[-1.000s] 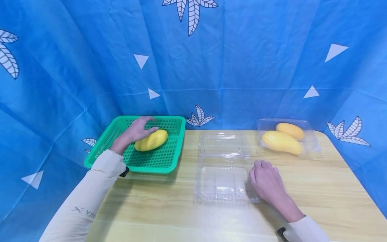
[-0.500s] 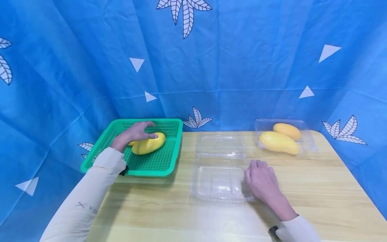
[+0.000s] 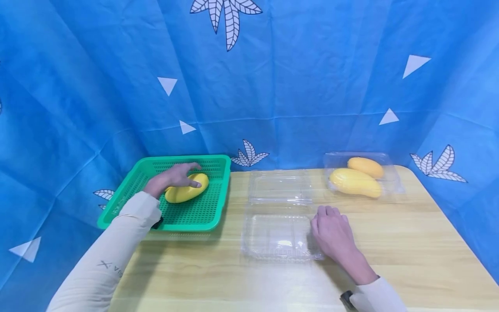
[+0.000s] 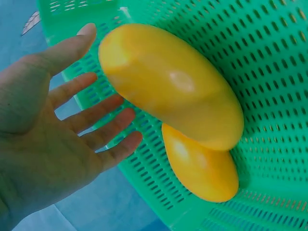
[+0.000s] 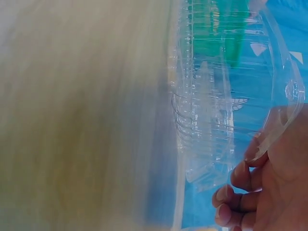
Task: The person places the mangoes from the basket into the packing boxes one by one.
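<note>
Inside the green basket [image 3: 224, 190] lie a large yellow mango [image 3: 185, 193] and a smaller mango [image 4: 202, 168], the small one mostly hidden in the head view. My left hand [image 3: 173, 177] reaches in over the large mango, thumb and fingers spread apart. In the left wrist view the fingertips [image 4: 126, 115] come right up to its side. My right hand [image 3: 335, 234] pinches the right edge of a clear plastic clamshell box [image 3: 269, 236] between thumb and curled fingers. The box lies with its lid [image 3: 280, 186] folded back toward the curtain.
A closed clear box [image 3: 393, 177] holding two yellow mangoes [image 3: 354, 182] stands at the back right of the wooden table [image 3: 409, 242]. A blue patterned curtain [image 3: 312, 78] hangs right behind the table and along both sides.
My left hand has come down closer to the large mango, its thumb now at the mango's end. My right hand keeps its hold on the box edge. The head view has shifted slightly.
</note>
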Action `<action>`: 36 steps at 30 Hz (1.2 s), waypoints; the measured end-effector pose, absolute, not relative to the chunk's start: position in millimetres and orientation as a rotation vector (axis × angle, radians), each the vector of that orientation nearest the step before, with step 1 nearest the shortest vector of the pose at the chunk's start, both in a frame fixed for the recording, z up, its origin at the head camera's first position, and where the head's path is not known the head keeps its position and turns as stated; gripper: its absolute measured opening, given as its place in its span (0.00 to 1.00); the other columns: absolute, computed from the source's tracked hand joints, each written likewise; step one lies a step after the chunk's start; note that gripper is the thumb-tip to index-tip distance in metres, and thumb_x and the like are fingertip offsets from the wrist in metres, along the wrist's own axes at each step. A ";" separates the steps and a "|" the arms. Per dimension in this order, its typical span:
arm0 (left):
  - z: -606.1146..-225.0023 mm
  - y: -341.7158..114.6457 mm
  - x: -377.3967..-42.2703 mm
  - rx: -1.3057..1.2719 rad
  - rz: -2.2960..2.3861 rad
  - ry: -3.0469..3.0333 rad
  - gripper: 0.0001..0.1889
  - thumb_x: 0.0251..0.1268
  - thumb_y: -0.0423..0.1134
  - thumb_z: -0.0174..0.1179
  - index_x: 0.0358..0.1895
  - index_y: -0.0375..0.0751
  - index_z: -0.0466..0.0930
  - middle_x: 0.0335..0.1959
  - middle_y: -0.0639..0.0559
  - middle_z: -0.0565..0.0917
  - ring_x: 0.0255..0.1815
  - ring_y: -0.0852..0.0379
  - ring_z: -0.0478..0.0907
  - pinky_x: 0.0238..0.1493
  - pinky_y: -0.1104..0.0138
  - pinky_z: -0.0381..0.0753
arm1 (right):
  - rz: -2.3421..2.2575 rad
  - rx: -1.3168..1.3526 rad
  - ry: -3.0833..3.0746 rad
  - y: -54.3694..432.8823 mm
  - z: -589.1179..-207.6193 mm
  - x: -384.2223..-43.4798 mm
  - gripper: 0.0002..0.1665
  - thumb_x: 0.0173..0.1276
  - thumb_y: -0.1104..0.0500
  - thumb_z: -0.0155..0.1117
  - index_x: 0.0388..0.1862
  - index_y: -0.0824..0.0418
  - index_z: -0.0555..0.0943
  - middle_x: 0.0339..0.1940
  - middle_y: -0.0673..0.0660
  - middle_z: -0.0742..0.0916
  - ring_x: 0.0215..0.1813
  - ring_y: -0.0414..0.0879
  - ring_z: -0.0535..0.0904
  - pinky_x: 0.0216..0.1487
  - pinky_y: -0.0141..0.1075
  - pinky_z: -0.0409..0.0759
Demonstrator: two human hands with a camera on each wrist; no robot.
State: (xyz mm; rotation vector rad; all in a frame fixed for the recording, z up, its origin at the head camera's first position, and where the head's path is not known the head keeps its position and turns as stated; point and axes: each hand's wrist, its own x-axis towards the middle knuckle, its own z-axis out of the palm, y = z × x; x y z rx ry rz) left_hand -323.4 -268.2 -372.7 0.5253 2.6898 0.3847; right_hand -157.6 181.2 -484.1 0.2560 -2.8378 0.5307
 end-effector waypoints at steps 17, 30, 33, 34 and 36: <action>-381.2 -262.8 -331.0 0.491 0.292 2.549 0.40 0.59 0.33 0.74 0.73 0.36 0.64 0.70 0.27 0.68 0.64 0.31 0.69 0.61 0.38 0.72 | 0.479 0.273 -2.843 184.1 -483.4 -168.5 0.14 0.78 0.60 0.49 0.28 0.59 0.68 0.25 0.55 0.71 0.30 0.51 0.66 0.30 0.40 0.66; -378.5 -261.3 -326.4 0.449 0.243 2.513 0.39 0.56 0.30 0.73 0.72 0.42 0.65 0.66 0.29 0.70 0.58 0.37 0.69 0.58 0.39 0.74 | 0.506 0.258 -2.866 183.0 -483.8 -167.9 0.14 0.78 0.60 0.49 0.29 0.60 0.68 0.25 0.55 0.71 0.30 0.51 0.66 0.31 0.40 0.66; -376.7 -262.7 -325.0 0.485 0.277 2.515 0.38 0.56 0.30 0.72 0.71 0.41 0.66 0.66 0.30 0.71 0.58 0.37 0.69 0.58 0.40 0.74 | 0.495 0.260 -2.860 182.8 -484.7 -168.2 0.14 0.78 0.60 0.49 0.29 0.60 0.68 0.25 0.55 0.71 0.30 0.51 0.66 0.30 0.40 0.66; -375.9 -263.5 -324.7 0.494 0.289 2.517 0.38 0.56 0.30 0.72 0.71 0.40 0.66 0.66 0.30 0.71 0.58 0.37 0.69 0.57 0.41 0.74 | 0.492 0.260 -2.859 183.0 -484.9 -168.4 0.14 0.78 0.60 0.49 0.29 0.60 0.68 0.25 0.55 0.71 0.30 0.51 0.66 0.30 0.40 0.66; -374.6 -265.8 -324.0 0.523 0.308 2.527 0.38 0.55 0.29 0.72 0.71 0.39 0.67 0.66 0.31 0.71 0.58 0.37 0.70 0.56 0.42 0.74 | 0.480 0.262 -2.858 183.3 -485.1 -168.9 0.14 0.78 0.60 0.49 0.29 0.60 0.68 0.25 0.55 0.72 0.30 0.51 0.66 0.30 0.40 0.67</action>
